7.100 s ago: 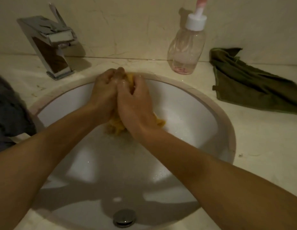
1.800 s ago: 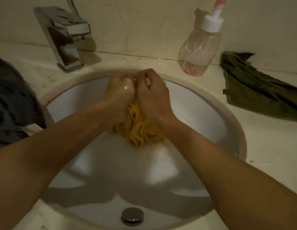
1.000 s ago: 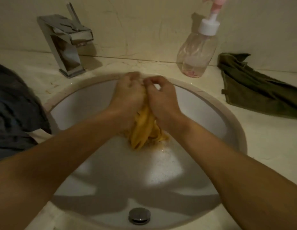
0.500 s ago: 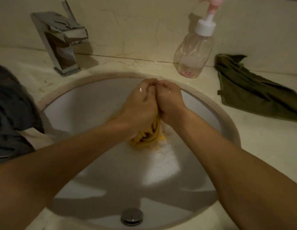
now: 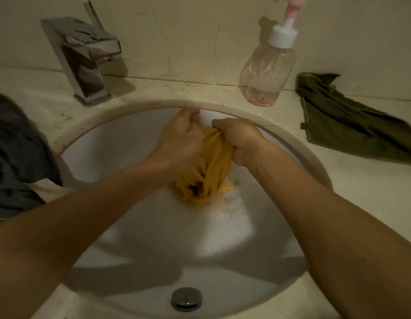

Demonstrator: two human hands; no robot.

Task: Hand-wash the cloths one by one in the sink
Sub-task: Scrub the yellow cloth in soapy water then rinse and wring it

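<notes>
Dark grey crumpled cloth (image 5: 13, 146) lies far left on the pale stone bench (image 5: 360, 203), near the angular chrome faucet (image 5: 85, 63). Over the round white sink (image 5: 108, 157), left hand (image 5: 181, 141) and right hand (image 5: 239, 139) grip the bunched yellow cloth (image 5: 209, 171), fingers curled tight round its upper folds. Its lower end touches suds (image 5: 227, 217). A clear plastic pump bottle (image 5: 266, 72) and an olive-green cloth (image 5: 351, 125) sit right.

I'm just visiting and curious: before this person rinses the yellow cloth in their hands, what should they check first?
Grip on the crumpled yellow fabric cloth by left hand and right hand: ok.
Cloth held over the round white sink basin, suds beneath: ok.
Water flowing from the square chrome tap: not ok, no stream visible.
Is the round metal drain plug open: cannot tell.
Next dark green cloth waiting on the counter: ok.
</notes>
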